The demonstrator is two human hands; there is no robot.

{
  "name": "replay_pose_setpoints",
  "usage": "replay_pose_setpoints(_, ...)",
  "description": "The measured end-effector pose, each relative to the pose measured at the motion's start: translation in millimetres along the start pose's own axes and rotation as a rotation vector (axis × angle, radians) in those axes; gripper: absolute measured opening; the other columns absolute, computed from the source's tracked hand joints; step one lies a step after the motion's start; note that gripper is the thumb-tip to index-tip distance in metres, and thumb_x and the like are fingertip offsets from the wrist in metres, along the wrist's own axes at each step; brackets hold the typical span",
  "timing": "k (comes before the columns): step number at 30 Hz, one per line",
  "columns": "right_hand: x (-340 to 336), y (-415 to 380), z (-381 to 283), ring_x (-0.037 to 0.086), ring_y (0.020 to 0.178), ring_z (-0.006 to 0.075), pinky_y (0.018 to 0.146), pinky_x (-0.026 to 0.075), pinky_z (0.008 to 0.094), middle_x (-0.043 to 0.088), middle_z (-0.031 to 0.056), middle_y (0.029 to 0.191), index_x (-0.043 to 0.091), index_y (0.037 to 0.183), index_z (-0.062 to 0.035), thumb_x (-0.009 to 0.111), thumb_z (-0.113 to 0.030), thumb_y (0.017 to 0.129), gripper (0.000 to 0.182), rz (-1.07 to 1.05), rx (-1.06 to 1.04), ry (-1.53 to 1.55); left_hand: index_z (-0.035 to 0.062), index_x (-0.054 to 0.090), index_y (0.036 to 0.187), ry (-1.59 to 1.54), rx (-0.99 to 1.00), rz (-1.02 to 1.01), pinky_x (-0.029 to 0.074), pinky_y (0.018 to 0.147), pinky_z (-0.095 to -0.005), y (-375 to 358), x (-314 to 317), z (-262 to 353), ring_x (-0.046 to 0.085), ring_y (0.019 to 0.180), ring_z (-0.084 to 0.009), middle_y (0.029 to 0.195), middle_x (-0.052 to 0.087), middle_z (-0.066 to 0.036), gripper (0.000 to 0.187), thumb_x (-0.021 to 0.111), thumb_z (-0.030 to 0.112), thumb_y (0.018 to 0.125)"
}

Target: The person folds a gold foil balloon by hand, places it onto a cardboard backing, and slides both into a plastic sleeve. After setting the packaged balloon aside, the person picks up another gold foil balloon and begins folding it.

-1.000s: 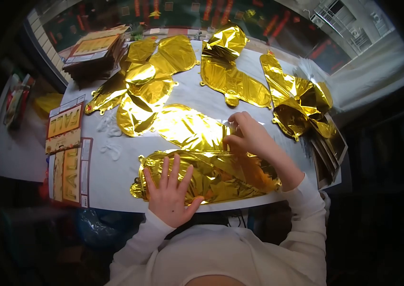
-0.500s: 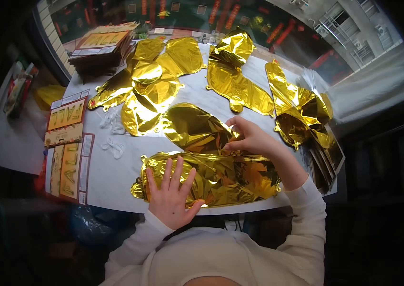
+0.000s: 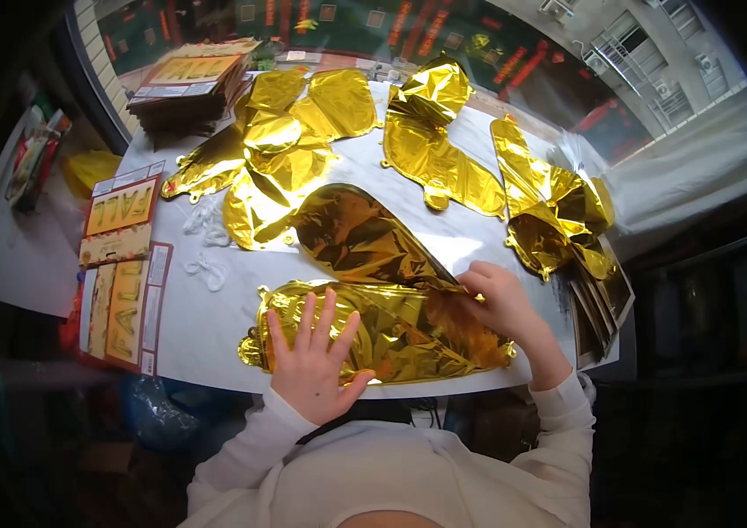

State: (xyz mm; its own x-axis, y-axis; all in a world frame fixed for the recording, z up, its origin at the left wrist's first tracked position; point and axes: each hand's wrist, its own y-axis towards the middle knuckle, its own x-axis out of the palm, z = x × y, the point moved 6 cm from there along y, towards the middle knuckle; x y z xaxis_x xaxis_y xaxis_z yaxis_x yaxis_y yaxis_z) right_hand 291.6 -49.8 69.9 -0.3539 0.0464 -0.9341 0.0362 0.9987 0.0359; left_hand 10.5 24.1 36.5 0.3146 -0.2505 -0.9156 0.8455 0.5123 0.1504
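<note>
A gold foil balloon (image 3: 400,339) lies flat along the table's front edge. My left hand (image 3: 312,356) rests on its left part, palm down with the fingers spread. A darker gold foil flap (image 3: 364,233) rises behind it and narrows toward the right. At the right end of this flap, my right hand (image 3: 496,304) has its fingers closed on the foil's edge. Some of the right fingertips are hidden by the hand.
Other gold foil balloons lie at the back left (image 3: 281,158), back middle (image 3: 435,154) and right (image 3: 554,198). Printed "FALL" packages (image 3: 122,211) and white string (image 3: 206,273) are on the left. Card stacks stand back left (image 3: 184,88) and right (image 3: 593,308).
My right hand has moved right and toward me, with the foil edge drawn along and the flap stretched longer. My left hand has stayed nearly in place.
</note>
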Motion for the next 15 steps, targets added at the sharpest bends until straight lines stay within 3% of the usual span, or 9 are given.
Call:
replay_pose_setpoints(2,-2.7,-7.3,-5.8,0.062,0.08,0.0328,0.07,0.049,0.042,0.06,0.0082,0.085,0.07,0.104,-0.008,0.076,-0.006,0.077,0.028,0.131,-0.163,-0.159,0.0132,0.045,0.156,0.0,-0.004,0.001,0.006,0.117,-0.0787,-0.4,1.1,-0.5,0.024,0.156,-0.0437,0.168,0.028,-0.023,0.082,0.068,0.056,0.09)
replay_pose_setpoints(5,0.9,-15.4,-22.2,0.062,0.083,0.0294,0.076,0.049,0.04,0.061,0.0054,0.087,0.07,0.109,-0.0091,0.078,-0.012,0.076,0.033,0.099,-0.292,-0.244,0.0137,0.045,0.157,0.011,-0.003,0.002,0.006,0.118,-0.0767,-0.3,0.5,0.0,0.024,0.157,-0.0441,0.169,0.028,-0.024,0.081,0.067,0.055,0.091)
replay_pose_setpoints(8,-6.8,-9.0,-34.9,0.061,0.085,0.0285,0.079,0.049,0.0393,0.062,0.0043,0.089,0.071,0.111,-0.0093,0.08,-0.017,0.079,0.034,0.25,-0.277,-0.169,0.0135,0.045,0.157,0.015,-0.009,-0.015,0.006,0.118,-0.0765,-0.4,1.0,0.0,0.023,0.157,-0.044,0.169,0.028,-0.024,0.081,0.067,0.055,0.091)
replay_pose_setpoints(10,-5.7,3.8,-38.6,0.062,0.087,0.0301,0.08,0.049,0.0412,0.065,0.007,0.094,0.07,0.108,-0.0077,0.083,-0.023,0.08,0.035,0.305,-0.22,-0.058,0.0134,0.045,0.157,0.022,-0.006,-0.018,0.006,0.118,-0.0762,-0.1,0.7,1.1,0.023,0.157,-0.0439,0.169,0.028,-0.024,0.081,0.067,0.056,0.091)
replay_pose_setpoints(12,6.4,18.6,-18.6,0.062,0.086,0.0318,0.08,0.049,0.0417,0.066,0.0094,0.093,0.069,0.105,-0.006,0.086,-0.026,0.079,0.037,0.247,-0.006,0.152,0.0133,0.045,0.157,0.032,-0.001,-0.019,0.006,0.118,-0.076,-0.1,0.6,1.1,0.023,0.157,-0.0439,0.169,0.028,-0.024,0.081,0.066,0.056,0.091)
replay_pose_setpoints(14,5.4,36.4,-18.5,0.06,0.079,0.0339,0.075,0.05,0.0416,0.065,0.012,0.086,0.067,0.102,-0.0034,0.088,-0.025,0.075,0.041,0.201,0.014,0.187,0.0135,0.045,0.157,0.03,-0.007,-0.018,0.006,0.118,-0.0757,-0.1,1.6,0.3,0.023,0.157,-0.0436,0.169,0.028,-0.023,0.081,0.066,0.056,0.091)
replay_pose_setpoints(15,14.9,43.4,-11.6,0.058,0.074,0.0247,0.071,0.048,0.0372,0.061,0.0097,0.079,0.066,0.102,-0.0016,0.089,-0.022,0.077,0.039,0.034,0.155,0.3,0.0135,0.045,0.157,0.031,-0.008,-0.016,0.006,0.118,-0.0757,-0.1,1.4,0.6,0.023,0.157,-0.0436,0.169,0.028,-0.023,0.081,0.066,0.056,0.091)
